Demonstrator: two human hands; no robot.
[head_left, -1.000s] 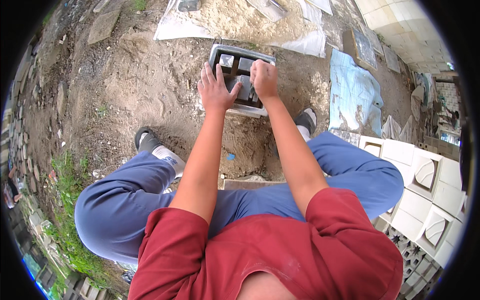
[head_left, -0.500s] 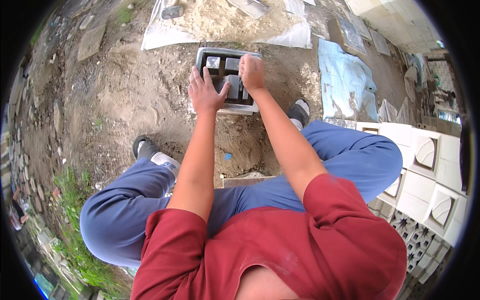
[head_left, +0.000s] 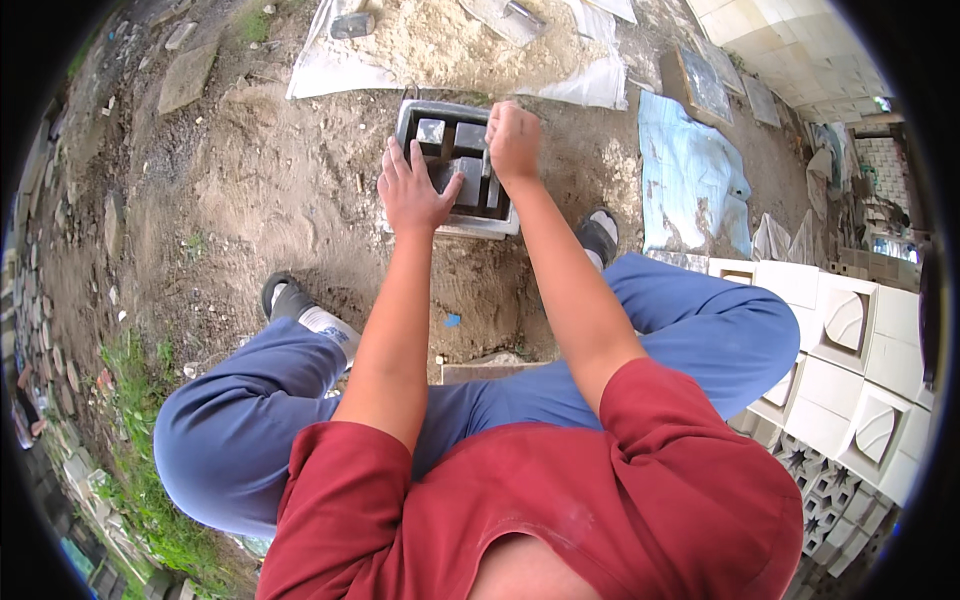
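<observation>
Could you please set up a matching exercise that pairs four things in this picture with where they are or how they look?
Things:
1. left hand
2. right hand
3. grey mould
4. white blocks

Descriptions:
A. stacked at the person's right
B. closed in a fist over the mould's right side
C. lies on the dirt between the feet
D. flat, fingers spread, on the mould's left side

Pairs: 1-D, 2-B, 3-C, 4-A
</observation>
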